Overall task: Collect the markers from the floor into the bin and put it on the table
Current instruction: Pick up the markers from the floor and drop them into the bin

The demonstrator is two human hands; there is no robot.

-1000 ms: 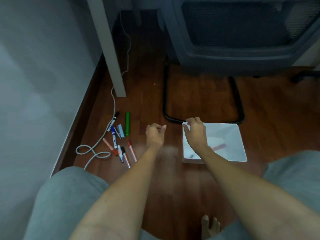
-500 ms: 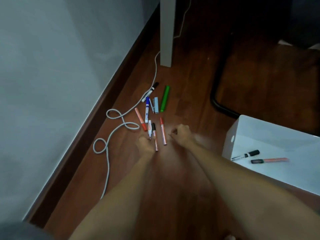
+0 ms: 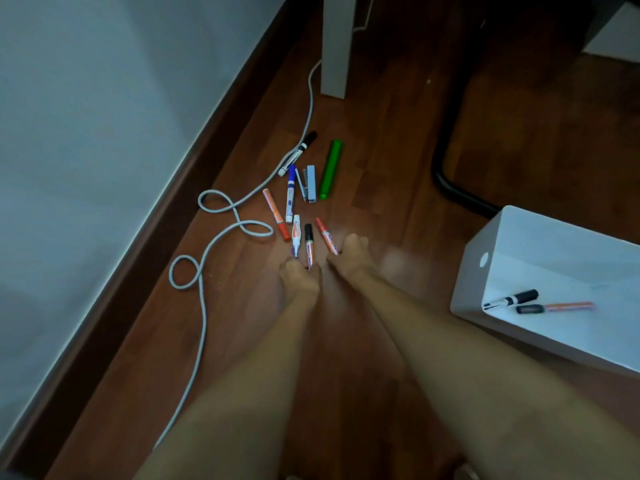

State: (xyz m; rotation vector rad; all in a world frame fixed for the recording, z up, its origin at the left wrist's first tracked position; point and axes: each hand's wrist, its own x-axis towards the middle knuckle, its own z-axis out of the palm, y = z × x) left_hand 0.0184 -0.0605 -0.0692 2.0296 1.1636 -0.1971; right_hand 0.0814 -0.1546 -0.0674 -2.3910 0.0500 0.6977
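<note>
Several markers lie in a cluster on the wooden floor: a green marker (image 3: 330,169), a black-capped white marker (image 3: 298,154), a blue marker (image 3: 290,194) and an orange marker (image 3: 276,214). My left hand (image 3: 299,277) pinches the near end of a black-capped marker (image 3: 309,245), touching a white marker (image 3: 296,233) beside it. My right hand (image 3: 349,256) closes on the near end of a red-capped marker (image 3: 325,235). All three still rest on the floor. The white bin (image 3: 474,271) stands at the right with two markers (image 3: 512,299) inside.
A light-blue stapler (image 3: 309,183) lies among the markers. A grey cable (image 3: 221,233) loops along the dark baseboard by the wall on the left. A white table leg (image 3: 334,46) stands behind the cluster. A black chair-base tube (image 3: 450,174) curves between the markers and the bin.
My right hand left the bin's rim and both hands reached left to the markers. They now close on the near ends. The view swung toward the wall.
</note>
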